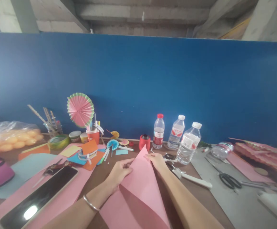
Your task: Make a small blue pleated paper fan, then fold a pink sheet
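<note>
A large sheet of pink paper (140, 181) lies before me, folded so that its far end comes to a point. My left hand (119, 173), with a silver bangle at the wrist, pinches the sheet's left edge between thumb and fingers. Near the tip, the fingers of my right hand (156, 160) grip the right edge. A small red round container (144, 142) with a dark top stands just beyond the tip. To the right of my right hand lies a white-handled tool (192, 178).
Three plastic bottles (158, 132) stand at the back right. Black-handled scissors (230, 180) rest on a grey sheet (207, 187). A phone (40, 197) lies on pink paper at left. Behind it, a red cup (93, 136) holds pens and a pleated paper fan (80, 109). A blue wall (128, 79) closes the back.
</note>
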`<state>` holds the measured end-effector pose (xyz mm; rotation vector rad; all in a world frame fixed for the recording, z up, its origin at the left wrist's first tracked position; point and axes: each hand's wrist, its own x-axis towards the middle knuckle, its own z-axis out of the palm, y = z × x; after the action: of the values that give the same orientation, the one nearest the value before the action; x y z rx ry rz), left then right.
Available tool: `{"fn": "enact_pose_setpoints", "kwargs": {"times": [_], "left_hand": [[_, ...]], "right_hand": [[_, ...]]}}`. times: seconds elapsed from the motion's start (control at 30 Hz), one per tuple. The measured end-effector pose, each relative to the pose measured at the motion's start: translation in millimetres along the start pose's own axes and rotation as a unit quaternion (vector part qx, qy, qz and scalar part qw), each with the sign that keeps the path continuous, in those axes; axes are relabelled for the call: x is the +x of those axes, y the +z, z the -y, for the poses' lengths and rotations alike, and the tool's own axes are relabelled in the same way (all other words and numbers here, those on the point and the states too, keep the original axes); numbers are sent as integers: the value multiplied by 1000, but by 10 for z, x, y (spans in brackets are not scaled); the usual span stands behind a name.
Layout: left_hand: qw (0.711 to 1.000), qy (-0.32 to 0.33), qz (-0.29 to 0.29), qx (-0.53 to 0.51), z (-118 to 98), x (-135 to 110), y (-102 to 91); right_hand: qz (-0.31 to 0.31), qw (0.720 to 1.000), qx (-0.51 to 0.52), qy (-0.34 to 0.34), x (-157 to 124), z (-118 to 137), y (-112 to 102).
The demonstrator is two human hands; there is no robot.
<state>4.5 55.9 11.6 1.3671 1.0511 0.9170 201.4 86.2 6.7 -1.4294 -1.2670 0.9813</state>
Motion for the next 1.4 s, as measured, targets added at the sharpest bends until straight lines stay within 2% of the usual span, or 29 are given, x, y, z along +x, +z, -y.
{"fn": "enact_pose_setpoints", "kwargs": {"times": [0.2,0.57,0.8,0.93,1.17,1.27,1.4], "left_hand": [[999,3,34,-4,-5,15,-13],[999,23,-33,27,-22,-8,-9],[999,26,-24,38,-27,1,-23],[999,30,-8,43,-15,16,-35],[994,50,79,53,-61,-25,17],[992,49,79,87,-63,-36,25],[986,57,73,140,-34,-25,3]], "right_hand": [[-14,1000,6,-18,30,-79,34],[13,998,45,-37,60,-95,19],[19,992,105,-62,12,-59,39],[30,986,158,-52,37,-87,77],[-58,980,189,-23,129,-188,58],[-95,976,196,-32,129,-212,66],[-115,976,181,-45,118,-217,53]]}}
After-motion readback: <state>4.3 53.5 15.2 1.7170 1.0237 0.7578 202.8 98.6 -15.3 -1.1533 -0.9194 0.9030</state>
